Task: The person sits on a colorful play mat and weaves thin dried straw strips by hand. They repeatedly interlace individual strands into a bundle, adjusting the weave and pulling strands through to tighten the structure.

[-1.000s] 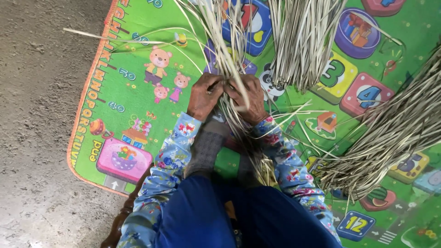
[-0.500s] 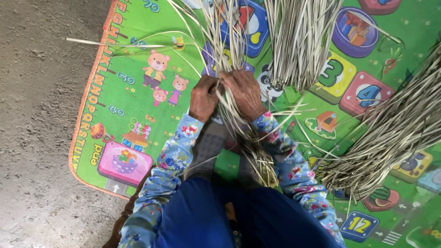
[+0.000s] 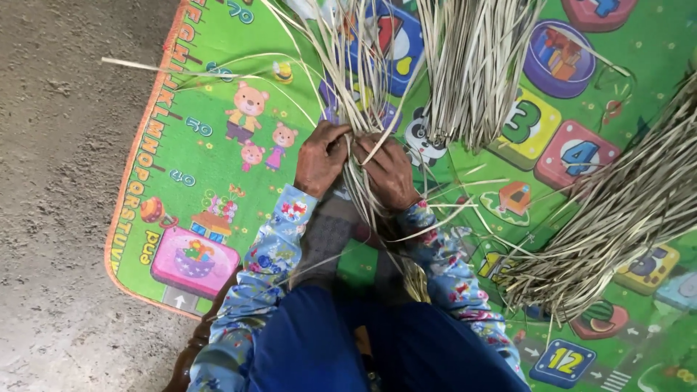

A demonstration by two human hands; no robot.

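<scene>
1. My left hand (image 3: 321, 158) sits just left of frame centre, fingers curled together and clamped on the bundle of dried straw strips (image 3: 361, 131) that I am working.
2. My right hand (image 3: 390, 172) sits just right of it, touching the same bundle. Its fingers are bent and closed on the strips from the opposite side. The two hands almost meet, with only the strips between them.
3. The worked bundle runs from the top centre of the frame down between my hands and on toward my lap, where its lower end (image 3: 414, 279) fans out near my right sleeve.
4. My floral sleeves (image 3: 265, 268) extend from both wrists toward the bottom of the frame, either side of my blue garment (image 3: 348, 348).
5. A second straw bundle (image 3: 472, 72) lies in the upper centre-right of the frame, just beside my right hand, its cut ends pointing down.
6. A third, larger straw bundle (image 3: 617, 218) lies at the right edge, well apart from my hands, slanting toward the lower centre.
7. All bundles rest on a green children's play mat (image 3: 210, 160) printed with cartoon bears, numbers and letters.
8. Bare concrete floor (image 3: 58, 218) fills the left side of the frame, beyond the mat's orange edge.
</scene>
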